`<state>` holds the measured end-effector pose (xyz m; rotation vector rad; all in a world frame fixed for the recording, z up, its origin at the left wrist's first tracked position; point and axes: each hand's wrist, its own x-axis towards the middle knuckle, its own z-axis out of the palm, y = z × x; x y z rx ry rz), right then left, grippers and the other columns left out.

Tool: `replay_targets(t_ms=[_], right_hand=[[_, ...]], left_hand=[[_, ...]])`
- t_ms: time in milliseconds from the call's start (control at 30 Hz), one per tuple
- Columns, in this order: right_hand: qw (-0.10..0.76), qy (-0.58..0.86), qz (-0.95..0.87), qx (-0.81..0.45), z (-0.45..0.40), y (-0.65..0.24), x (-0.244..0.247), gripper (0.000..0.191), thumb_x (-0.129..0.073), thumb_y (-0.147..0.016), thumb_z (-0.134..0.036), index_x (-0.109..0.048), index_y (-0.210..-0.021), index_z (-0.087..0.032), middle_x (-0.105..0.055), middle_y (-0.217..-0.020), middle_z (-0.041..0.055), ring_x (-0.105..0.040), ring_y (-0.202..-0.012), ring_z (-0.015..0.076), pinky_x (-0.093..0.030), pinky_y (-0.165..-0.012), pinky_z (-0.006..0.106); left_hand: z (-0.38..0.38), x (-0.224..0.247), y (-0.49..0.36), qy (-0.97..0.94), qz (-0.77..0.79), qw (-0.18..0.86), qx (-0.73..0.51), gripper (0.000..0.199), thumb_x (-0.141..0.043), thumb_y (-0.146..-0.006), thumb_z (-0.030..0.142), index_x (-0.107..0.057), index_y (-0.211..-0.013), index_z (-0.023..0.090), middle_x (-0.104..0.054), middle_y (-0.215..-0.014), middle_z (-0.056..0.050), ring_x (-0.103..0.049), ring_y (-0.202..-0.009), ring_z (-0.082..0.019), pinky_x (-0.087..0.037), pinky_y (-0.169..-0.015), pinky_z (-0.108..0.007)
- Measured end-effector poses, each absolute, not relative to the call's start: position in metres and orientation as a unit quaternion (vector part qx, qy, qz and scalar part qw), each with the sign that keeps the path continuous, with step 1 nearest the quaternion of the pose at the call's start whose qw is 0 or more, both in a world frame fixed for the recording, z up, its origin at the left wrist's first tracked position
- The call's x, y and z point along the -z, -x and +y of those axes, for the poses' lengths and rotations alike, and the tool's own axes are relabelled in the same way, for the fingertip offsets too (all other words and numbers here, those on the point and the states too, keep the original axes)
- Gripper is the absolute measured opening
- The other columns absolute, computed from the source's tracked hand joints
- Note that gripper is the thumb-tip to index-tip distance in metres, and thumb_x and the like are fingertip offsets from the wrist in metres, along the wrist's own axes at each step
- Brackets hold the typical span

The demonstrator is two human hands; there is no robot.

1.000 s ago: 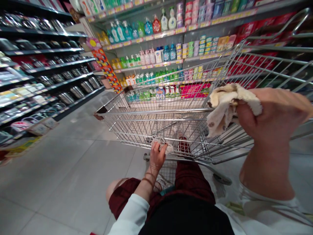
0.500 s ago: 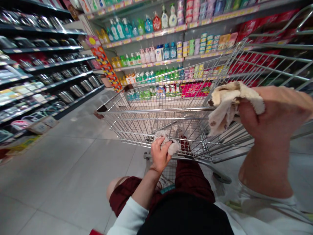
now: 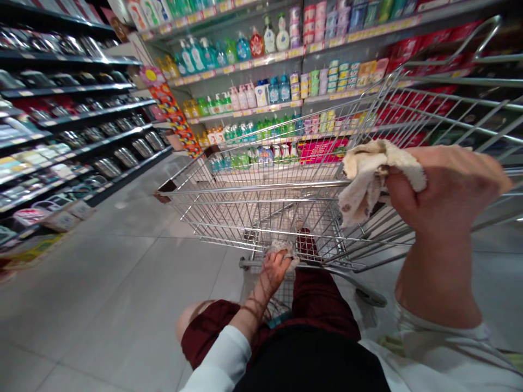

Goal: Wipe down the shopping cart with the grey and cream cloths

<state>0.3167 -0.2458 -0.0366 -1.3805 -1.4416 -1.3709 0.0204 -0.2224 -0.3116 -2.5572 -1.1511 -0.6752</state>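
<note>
Left hand: fingers curled, grip closed on whitish cloth. Cloth is at the lower near side of the shopping cart, low and near center; exact contact with the wires is hidden. Right hand: grip closed on cream cloth, brownish spots on its hanging part. That one is at the right end of the cart's near top rail, higher up than the left hand. More wire mesh runs off right behind the right hand; can't tell if it's the same cart. Caster wheel on the floor, right of the maroon-clad legs. Far side: product shelves with pump bottles and stacked tubs. Left: dark shelves with shiny metal pots.
</note>
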Motion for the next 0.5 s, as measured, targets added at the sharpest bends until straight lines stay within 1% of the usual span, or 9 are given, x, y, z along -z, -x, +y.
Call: replay_targets(t_ms=[67, 167, 233, 300, 367, 400, 433, 500], right_hand=[[0.347, 0.535, -0.557, 0.533, -0.245, -0.317, 0.037, 0.054, -0.032, -0.095, -0.058, -0.068, -0.086, -0.019, -0.056, -0.069, 0.0026, -0.041, -0.065, 0.0128, -0.021, -0.064, 0.028], [0.359, 0.520, -0.557, 0.539, -0.244, -0.318, 0.038, 0.051, -0.035, -0.095, -0.057, -0.067, -0.086, -0.018, -0.055, -0.068, 0.0023, -0.040, -0.065, 0.0125, -0.020, -0.064, 0.028], [0.364, 0.516, -0.557, 0.540, -0.244, -0.318, 0.037, 0.051, -0.035, -0.095, -0.058, -0.066, -0.084, -0.018, -0.054, -0.067, 0.0021, -0.039, -0.064, 0.0125, -0.019, -0.063, 0.028], [0.366, 0.511, -0.557, 0.543, -0.244, -0.318, 0.037, 0.052, -0.034, -0.095, -0.057, -0.065, -0.082, -0.018, -0.053, -0.066, 0.0022, -0.038, -0.064, 0.0128, -0.018, -0.062, 0.028], [0.364, 0.509, -0.560, 0.543, -0.245, -0.318, 0.037, 0.050, -0.035, -0.095, -0.056, -0.065, -0.083, -0.018, -0.052, -0.067, 0.0020, -0.038, -0.064, 0.0131, -0.019, -0.062, 0.028], [0.363, 0.509, -0.563, 0.541, -0.245, -0.319, 0.037, 0.048, -0.037, -0.095, -0.055, -0.065, -0.084, -0.018, -0.052, -0.067, 0.0019, -0.038, -0.065, 0.0131, -0.019, -0.063, 0.028], [0.362, 0.509, -0.566, 0.538, -0.245, -0.319, 0.037, 0.047, -0.038, -0.094, -0.054, -0.066, -0.085, -0.018, -0.053, -0.068, 0.0018, -0.038, -0.065, 0.0131, -0.020, -0.063, 0.028], [0.361, 0.511, -0.572, 0.531, -0.246, -0.319, 0.037, 0.044, -0.039, -0.094, -0.053, -0.066, -0.087, -0.019, -0.054, -0.070, 0.0016, -0.040, -0.066, 0.0131, -0.021, -0.064, 0.029]], left_hand=[[-0.224, 0.300, -0.022, 0.876, -0.413, 0.102, 0.226, 0.026, -0.063, -0.083, 0.016, -0.069, -0.107, 0.025, -0.066, -0.112, -0.009, -0.059, -0.094, -0.022, -0.052, -0.081, -0.035], [-0.231, 0.265, -0.036, 0.877, -0.374, 0.087, 0.289, 0.028, -0.059, -0.085, 0.015, -0.069, -0.109, 0.025, -0.065, -0.111, -0.009, -0.059, -0.098, -0.021, -0.052, -0.081, -0.034], [-0.236, 0.239, -0.051, 0.870, -0.313, 0.117, 0.361, 0.029, -0.057, -0.088, 0.017, -0.068, -0.112, 0.027, -0.065, -0.114, -0.009, -0.059, -0.108, -0.021, -0.050, -0.088, -0.034], [-0.239, 0.220, -0.069, 0.852, -0.271, 0.162, 0.418, 0.029, -0.057, -0.089, 0.021, -0.068, -0.114, 0.030, -0.064, -0.119, -0.008, -0.056, -0.118, -0.022, -0.045, -0.099, -0.040], [-0.237, 0.215, -0.082, 0.844, -0.254, 0.192, 0.431, 0.030, -0.059, -0.090, 0.023, -0.067, -0.117, 0.033, -0.064, -0.123, -0.008, -0.054, -0.123, -0.024, -0.038, -0.106, -0.046], [-0.233, 0.218, -0.087, 0.849, -0.249, 0.200, 0.420, 0.030, -0.059, -0.090, 0.024, -0.067, -0.118, 0.033, -0.064, -0.125, -0.008, -0.054, -0.124, -0.024, -0.037, -0.107, -0.047], [-0.229, 0.224, -0.089, 0.860, -0.240, 0.208, 0.400, 0.030, -0.058, -0.091, 0.024, -0.067, -0.118, 0.032, -0.065, -0.127, -0.008, -0.056, -0.122, -0.024, -0.038, -0.106, -0.046], [-0.221, 0.241, -0.089, 0.879, -0.224, 0.222, 0.357, 0.028, -0.057, -0.092, 0.022, -0.068, -0.116, 0.032, -0.066, -0.129, -0.006, -0.061, -0.110, -0.020, -0.042, -0.099, -0.041]])
